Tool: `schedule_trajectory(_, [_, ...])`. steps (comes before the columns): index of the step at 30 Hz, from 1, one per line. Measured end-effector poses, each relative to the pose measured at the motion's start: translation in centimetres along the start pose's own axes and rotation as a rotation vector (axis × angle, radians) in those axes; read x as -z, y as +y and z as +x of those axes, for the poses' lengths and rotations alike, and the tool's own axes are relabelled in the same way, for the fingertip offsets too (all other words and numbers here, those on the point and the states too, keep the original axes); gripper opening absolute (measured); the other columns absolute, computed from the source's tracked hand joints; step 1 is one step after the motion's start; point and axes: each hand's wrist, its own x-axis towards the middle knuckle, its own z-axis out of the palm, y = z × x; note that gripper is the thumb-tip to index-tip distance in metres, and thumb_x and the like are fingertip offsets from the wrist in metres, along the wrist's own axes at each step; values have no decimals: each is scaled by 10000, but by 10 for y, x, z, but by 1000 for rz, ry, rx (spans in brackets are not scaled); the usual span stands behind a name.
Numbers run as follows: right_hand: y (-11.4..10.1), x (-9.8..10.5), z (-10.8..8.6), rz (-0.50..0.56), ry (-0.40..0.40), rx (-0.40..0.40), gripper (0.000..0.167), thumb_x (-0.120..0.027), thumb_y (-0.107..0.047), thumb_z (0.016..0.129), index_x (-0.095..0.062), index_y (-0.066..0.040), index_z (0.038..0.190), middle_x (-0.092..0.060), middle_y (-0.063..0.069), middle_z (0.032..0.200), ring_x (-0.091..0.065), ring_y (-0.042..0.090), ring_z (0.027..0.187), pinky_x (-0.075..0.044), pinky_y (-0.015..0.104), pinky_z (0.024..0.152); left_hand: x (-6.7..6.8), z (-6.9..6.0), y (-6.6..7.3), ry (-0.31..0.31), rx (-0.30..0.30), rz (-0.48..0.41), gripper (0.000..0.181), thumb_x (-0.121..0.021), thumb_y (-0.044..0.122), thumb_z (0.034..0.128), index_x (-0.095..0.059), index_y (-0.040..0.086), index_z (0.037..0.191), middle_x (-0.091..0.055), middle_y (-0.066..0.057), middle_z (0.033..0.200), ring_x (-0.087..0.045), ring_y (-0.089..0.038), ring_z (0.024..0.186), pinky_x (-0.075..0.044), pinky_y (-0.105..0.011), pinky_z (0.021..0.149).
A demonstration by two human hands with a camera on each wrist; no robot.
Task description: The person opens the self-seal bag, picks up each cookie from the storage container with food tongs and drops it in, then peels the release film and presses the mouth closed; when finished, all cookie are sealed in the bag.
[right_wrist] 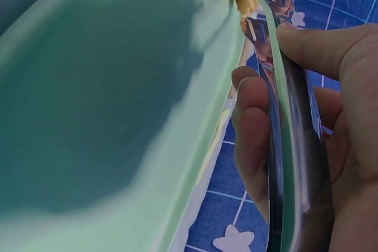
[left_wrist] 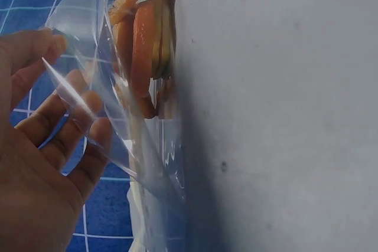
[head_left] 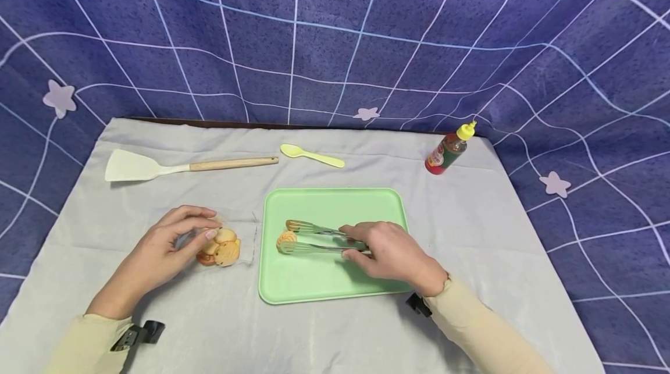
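Observation:
My left hand [head_left: 170, 240] pinches the edge of a clear plastic bag [left_wrist: 121, 110], thumb and fingers about the film. Several cookies [head_left: 226, 250] lie in or on this bag, on the cloth left of the tray. In my right hand [head_left: 395, 250] I grip metal tongs [head_left: 319, 248], thumb on one arm and fingers round the other. Their slotted ends stand apart over the left part of a green tray [head_left: 335, 289]. A round ridged cookie [head_left: 286, 239] lies by the tong ends, and one end overlaps it. Whether the tongs squeeze it, I cannot tell.
Behind the bag lies a white spatula [head_left: 131, 166] with a wooden handle. A pale yellow spoon [head_left: 312, 156] lies behind the tray. At the back right stands a sauce bottle [head_left: 445, 153] with a yellow cap. A blue gridded curtain [head_left: 335, 60] hangs behind the table.

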Motion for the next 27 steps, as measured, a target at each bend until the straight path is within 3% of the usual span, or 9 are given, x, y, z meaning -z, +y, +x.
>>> schedule_trajectory(10, [3, -1, -4, 42, 26, 12, 432, -710, -364, 970, -684, -92, 1305, -731, -14, 1083, -649, 45, 809, -547, 318, 799, -2, 0, 2, -3, 11, 24, 248, -785, -17, 872, -769, 117, 1080, -638, -21, 1232, -553, -138, 1160, -337, -121, 1005])
schedule_trajectory(27, [0, -2, -1, 58, 56, 15, 414, -722, -361, 963, -695, -105, 1286, -723, -57, 996, -564, -8, 699, -524, 279, 711, -3, 0, 0, 1, -16, 4, 257, -781, -35, 868, -769, 115, 1077, -638, -35, 1225, -558, -156, 1157, -351, -130, 993])
